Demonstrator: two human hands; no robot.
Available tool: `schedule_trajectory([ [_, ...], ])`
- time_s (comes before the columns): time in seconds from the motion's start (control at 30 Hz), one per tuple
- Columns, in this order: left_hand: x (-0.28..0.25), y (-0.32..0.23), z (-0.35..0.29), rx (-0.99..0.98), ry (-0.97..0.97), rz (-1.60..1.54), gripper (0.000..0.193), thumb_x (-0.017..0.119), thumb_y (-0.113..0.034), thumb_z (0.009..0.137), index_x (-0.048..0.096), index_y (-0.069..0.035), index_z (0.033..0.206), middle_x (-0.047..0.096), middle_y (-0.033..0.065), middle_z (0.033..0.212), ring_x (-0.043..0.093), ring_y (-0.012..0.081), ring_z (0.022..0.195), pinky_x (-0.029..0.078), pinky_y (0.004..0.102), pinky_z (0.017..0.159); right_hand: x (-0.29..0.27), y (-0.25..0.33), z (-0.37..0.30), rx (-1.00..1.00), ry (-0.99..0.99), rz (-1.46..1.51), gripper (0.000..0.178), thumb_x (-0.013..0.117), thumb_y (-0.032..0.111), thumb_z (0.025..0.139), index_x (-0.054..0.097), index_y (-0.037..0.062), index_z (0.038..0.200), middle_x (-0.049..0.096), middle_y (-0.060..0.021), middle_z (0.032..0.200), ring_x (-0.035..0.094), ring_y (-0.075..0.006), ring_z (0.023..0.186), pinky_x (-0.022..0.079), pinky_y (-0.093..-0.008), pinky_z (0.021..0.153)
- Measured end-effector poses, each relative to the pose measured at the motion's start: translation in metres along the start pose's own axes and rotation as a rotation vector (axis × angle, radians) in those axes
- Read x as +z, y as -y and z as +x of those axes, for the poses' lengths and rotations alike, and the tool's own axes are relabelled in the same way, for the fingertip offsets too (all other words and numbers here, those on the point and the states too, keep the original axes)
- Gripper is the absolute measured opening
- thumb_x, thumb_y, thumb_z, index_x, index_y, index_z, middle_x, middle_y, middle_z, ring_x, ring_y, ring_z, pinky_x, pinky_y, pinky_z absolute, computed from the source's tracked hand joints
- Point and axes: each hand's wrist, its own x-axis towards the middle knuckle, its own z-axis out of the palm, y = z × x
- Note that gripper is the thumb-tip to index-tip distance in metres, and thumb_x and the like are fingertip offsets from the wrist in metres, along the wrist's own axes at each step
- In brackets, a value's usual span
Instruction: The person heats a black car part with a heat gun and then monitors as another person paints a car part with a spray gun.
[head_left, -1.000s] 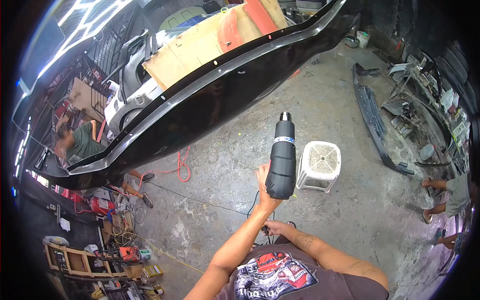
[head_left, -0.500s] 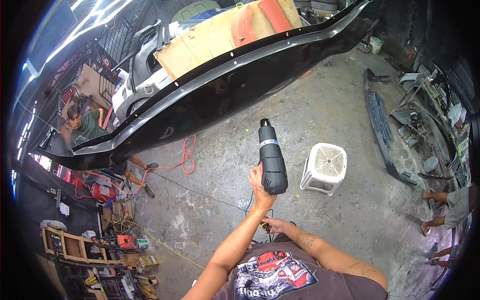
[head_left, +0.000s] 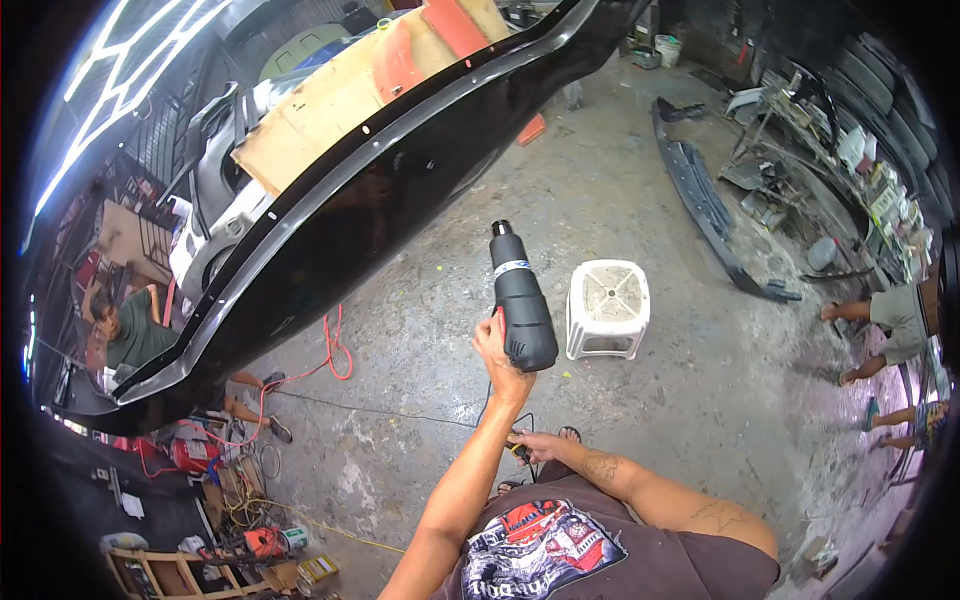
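My left hand (head_left: 503, 352) is closed around the handle of a black heat gun (head_left: 523, 310). The gun's metal nozzle points away from me, toward the far side, and stands apart from a large glossy black car panel (head_left: 400, 190). That panel slants across the left and top of the view, with a lipped edge pierced by small holes. Low in front of my body, my right hand (head_left: 540, 446) grips a small yellow-and-black thing (head_left: 519, 449) whose kind I cannot make out. A dark cord (head_left: 487, 400) hangs from the gun beside it.
A white plastic stool (head_left: 609, 308) stands right of the heat gun. A person in a green shirt (head_left: 140, 330) is by the panel's left end. Red hose (head_left: 338, 355) and cords cross the floor. A long dark car part (head_left: 705, 215) lies at right; another person's legs (head_left: 865, 340) show beyond.
My view has turned, so the panel appears steeper and farther left, and the stool has shifted left in view. Both hands keep their hold. The green-shirted person has a raised arm near the head.
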Motion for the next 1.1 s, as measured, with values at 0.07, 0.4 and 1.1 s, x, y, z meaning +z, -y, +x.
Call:
schedule_trajectory([
  [0.07, -0.009, 0.005, -0.009, -0.033, 0.015, 0.058, 0.067, 0.072, -0.009, 0.060, 0.048, 0.001, 0.122, 0.054, 0.0156, 0.106, 0.045, 0.0338, 0.103, 0.030, 0.0474, 0.091, 0.006, -0.003, -0.006, -0.003, -0.002, 0.024, 0.053, 0.067, 0.047, 0.085, 0.042, 0.0256, 0.126, 0.050, 0.0016, 0.082, 0.052, -0.0122, 0.062, 0.050, -0.0294, 0.050],
  [0.4, -0.097, 0.063, -0.076, -0.100, -0.093, 0.142, 0.075, 0.073, -0.010, 0.060, 0.045, -0.001, 0.129, 0.052, 0.0171, 0.106, 0.044, 0.0337, 0.103, 0.030, 0.0448, 0.092, 0.034, -0.036, 0.009, -0.003, -0.055, 0.098, 0.053, 0.069, 0.040, 0.086, 0.041, 0.0244, 0.127, 0.057, -0.0010, 0.087, 0.058, -0.0165, 0.070, 0.047, -0.0304, 0.049],
  [1.1, -0.145, 0.130, -0.110, -0.113, -0.280, 0.181, 0.064, 0.070, -0.007, 0.062, 0.049, 0.002, 0.122, 0.052, 0.0169, 0.105, 0.045, 0.0331, 0.105, 0.030, 0.0444, 0.092, 0.097, -0.060, -0.040, -0.015, -0.082, -0.143, 0.071, 0.065, 0.048, 0.086, 0.027, 0.0260, 0.142, 0.059, -0.0031, 0.091, 0.060, -0.0143, 0.061, 0.033, -0.0197, 0.039],
])
